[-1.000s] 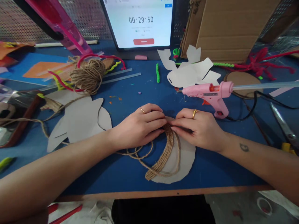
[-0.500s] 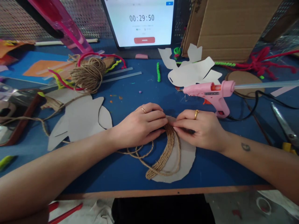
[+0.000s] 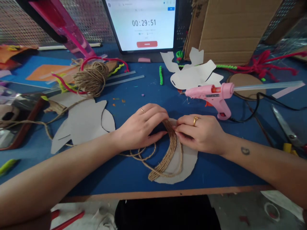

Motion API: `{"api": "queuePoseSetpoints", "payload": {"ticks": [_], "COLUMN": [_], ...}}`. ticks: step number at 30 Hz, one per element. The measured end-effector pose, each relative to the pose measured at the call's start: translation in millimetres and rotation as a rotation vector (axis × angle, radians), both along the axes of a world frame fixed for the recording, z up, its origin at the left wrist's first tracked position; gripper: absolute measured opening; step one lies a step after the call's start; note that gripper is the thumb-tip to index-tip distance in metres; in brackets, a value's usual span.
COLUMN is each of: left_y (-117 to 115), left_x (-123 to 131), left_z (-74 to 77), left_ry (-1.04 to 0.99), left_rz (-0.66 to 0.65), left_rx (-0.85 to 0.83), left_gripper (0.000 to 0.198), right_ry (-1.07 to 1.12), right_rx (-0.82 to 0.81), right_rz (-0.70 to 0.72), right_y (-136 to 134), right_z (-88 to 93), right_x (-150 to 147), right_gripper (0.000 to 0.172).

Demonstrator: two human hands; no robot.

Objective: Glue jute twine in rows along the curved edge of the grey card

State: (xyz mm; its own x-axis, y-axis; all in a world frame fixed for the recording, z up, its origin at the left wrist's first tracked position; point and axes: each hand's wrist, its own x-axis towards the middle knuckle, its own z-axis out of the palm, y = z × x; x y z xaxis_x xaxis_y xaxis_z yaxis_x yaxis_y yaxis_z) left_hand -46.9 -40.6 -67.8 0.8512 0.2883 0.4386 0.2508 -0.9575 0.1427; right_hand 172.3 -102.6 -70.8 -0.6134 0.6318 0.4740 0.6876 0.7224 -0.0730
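A rounded grey cardboard piece [image 3: 188, 163] lies near the table's front edge. Rows of jute twine [image 3: 169, 147] form a curved band along its left side, and a loose strand loops across its face. My left hand [image 3: 144, 126] grips the upper end of the band, fingers on the twine and thumb at its inner edge. At the top of the cardboard my right hand [image 3: 201, 132] pinches the twine strand, its fingertips close to my left ones. A pink hot glue gun [image 3: 213, 95] lies on its side just beyond my right hand.
Behind my left arm are a twine ball [image 3: 91, 78] and grey cardboard cutouts [image 3: 86, 119]. White cutouts [image 3: 192, 76] lie beyond the glue gun. Scissors [image 3: 285, 124] and the gun's black cord [image 3: 249, 118] are at right. A tablet [image 3: 144, 28] stands at the back.
My left fingers have lifted slightly and spread from the thumb, showing more of the band's top end. My right hand still pinches at the cardboard's top. The view has shifted a little.
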Motion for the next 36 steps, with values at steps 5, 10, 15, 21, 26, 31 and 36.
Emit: {"api": "queuePoseSetpoints", "payload": {"ticks": [5,10,15,21,26,31,36], "left_y": [-0.1,1.1,1.6,2.2,3.6,5.0,5.0], "left_x": [-2.6,-2.5,-0.5,-0.1,-0.2,0.5,0.9], "left_z": [0.8,-1.7,-2.0,-0.8,-2.0,-1.1,-1.4], "left_ry": [-0.038,-0.014,0.024,0.058,0.06,0.068,0.056], "left_rz": [0.069,0.029,0.05,0.045,0.024,0.022,0.025], "left_rx": [-0.014,-0.022,-0.045,-0.074,-0.083,-0.161,-0.143], "left_gripper": [0.036,0.036,0.04,0.042,0.045,0.047,0.047], "right_ry": [0.033,0.031,0.049,0.062,0.062,0.066,0.063], "right_rx": [0.026,-0.043,-0.111,-0.149,-0.147,-0.162,-0.181], "right_rz": [-0.012,-0.034,-0.06,-0.058,-0.062,-0.063,-0.068], "right_y": [-1.2,-0.7,0.1,0.2,0.3,1.2,0.9], "right_z": [-1.8,-0.8,0.8,0.1,-0.6,-0.8,-1.0], "right_x": [-0.2,-1.5,-2.1,-2.3,-2.0,-2.6,-2.4], "right_gripper": [0.015,0.016,0.015,0.016,0.017,0.017,0.018]}}
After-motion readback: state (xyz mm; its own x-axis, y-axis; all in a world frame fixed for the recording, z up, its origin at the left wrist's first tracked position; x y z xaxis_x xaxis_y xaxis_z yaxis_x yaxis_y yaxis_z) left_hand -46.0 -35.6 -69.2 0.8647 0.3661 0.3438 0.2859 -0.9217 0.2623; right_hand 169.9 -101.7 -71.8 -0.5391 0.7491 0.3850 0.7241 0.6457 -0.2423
